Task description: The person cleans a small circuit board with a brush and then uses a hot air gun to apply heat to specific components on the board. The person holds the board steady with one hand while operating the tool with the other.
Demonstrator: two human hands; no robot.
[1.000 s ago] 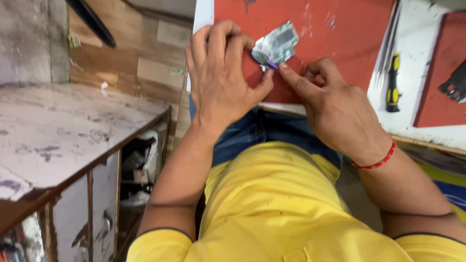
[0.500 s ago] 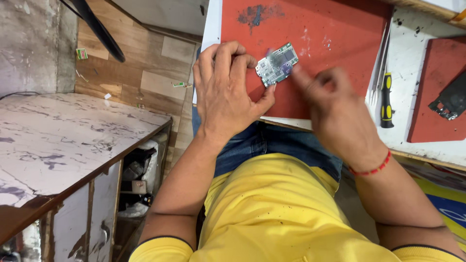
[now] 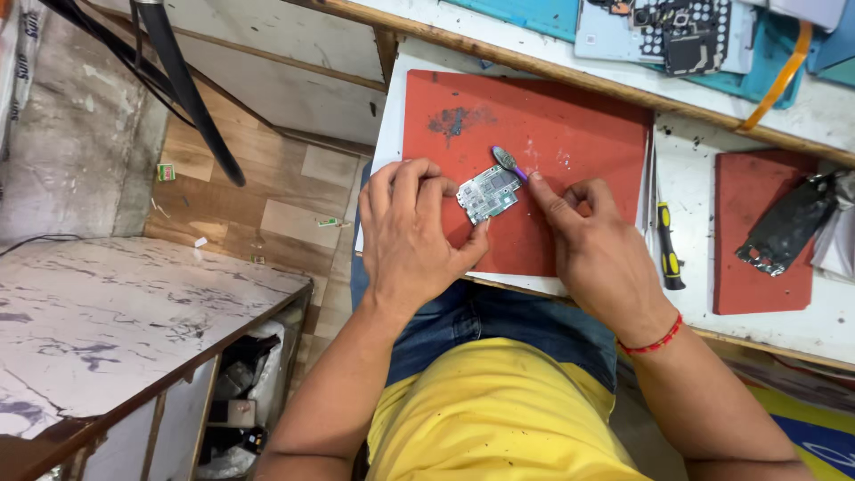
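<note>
The left hand [image 3: 411,233] rests on the red mat [image 3: 570,142], its grip pinching the left edge of a small circuit board [image 3: 488,192] that lies flat there. A thin purple-handled tool [image 3: 510,162] touches the board's upper right corner; the right hand [image 3: 598,251] holds it, grip pressed together around the handle. The board appears intact, so work on it seems at an early stage. Further right on the bench [image 3: 695,312] lie a yellow-handled screwdriver [image 3: 668,251] and a second mat [image 3: 761,236].

Left hand [image 3: 411,233] steadies a small circuit board [image 3: 487,192] on a red mat [image 3: 570,134]; right hand [image 3: 598,254] applies a purple-handled tool [image 3: 509,162].
</note>
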